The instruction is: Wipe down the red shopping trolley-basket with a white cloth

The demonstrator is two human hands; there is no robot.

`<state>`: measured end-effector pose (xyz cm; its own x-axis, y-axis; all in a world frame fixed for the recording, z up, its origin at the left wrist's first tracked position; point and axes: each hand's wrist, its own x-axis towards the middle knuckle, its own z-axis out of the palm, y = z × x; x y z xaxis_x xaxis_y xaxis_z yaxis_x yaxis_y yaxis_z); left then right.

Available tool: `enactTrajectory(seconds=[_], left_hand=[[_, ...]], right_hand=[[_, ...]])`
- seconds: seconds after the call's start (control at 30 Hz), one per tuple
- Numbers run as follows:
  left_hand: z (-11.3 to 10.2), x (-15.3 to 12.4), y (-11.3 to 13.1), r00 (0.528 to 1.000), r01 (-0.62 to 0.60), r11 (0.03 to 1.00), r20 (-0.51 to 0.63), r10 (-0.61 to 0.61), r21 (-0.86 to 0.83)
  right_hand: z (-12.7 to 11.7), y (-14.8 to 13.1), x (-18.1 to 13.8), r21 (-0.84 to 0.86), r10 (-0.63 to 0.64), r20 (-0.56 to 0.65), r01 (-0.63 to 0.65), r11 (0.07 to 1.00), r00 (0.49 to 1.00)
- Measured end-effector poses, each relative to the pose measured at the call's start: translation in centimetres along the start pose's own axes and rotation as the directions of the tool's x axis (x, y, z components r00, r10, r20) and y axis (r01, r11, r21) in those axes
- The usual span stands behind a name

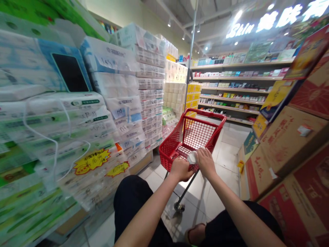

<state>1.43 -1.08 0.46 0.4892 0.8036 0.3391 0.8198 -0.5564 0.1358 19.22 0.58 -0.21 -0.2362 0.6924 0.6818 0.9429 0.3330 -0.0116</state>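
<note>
Head view shows us a red shopping cart standing on the pale tiled floor just ahead of our bent knees, its mesh basket facing us. Our left grip is curled tight around the near edge of the cart. Our right grip sits just beside it, fingers together and bent over a crumpled white wipe, which lies between our two hands at that same edge. Below, we see a caster on a cart leg. On our left rise stacked tissue packs; a white cable trails over the nearer ones, near two yellow price signs. Cardboard cartons are piled on our right. Well beyond the cart, stocked shelves stand beneath a lit sign reading "Skin".
</note>
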Motion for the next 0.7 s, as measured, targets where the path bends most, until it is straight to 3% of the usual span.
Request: enactTrajectory(seconds=[0.1,0.23,0.33,0.47,0.7], left_hand=[[0.9,0.3,0.7,0.994,0.103,0.993,0.031,-0.105,0.056],[0.9,-0.1,0.0,0.998,0.06,0.997,0.017,-0.06,0.043],[0.8,-0.3,-0.3,0.999,0.054,0.997,-0.007,-0.054,0.053],[0.8,0.0,-0.5,0.998,0.058,0.994,-0.008,-0.057,0.09],[0.4,-0.2,-1.8,0.997,-0.012,0.989,0.073,0.001,0.147]], right_hand=[[0.0,0.4,0.2,0.0,-0.022,0.03,0.022,1.0,0.999],[-0.1,3.0,1.0,0.011,-0.077,0.092,0.076,0.997,0.993],[0.1,4.0,1.4,0.008,-0.016,0.108,0.015,1.0,0.994],[0.3,1.9,1.0,0.039,0.082,0.075,-0.085,0.996,0.994],[-0.5,-3.4,-0.5,0.167,-0.014,0.065,0.003,0.986,0.998]])
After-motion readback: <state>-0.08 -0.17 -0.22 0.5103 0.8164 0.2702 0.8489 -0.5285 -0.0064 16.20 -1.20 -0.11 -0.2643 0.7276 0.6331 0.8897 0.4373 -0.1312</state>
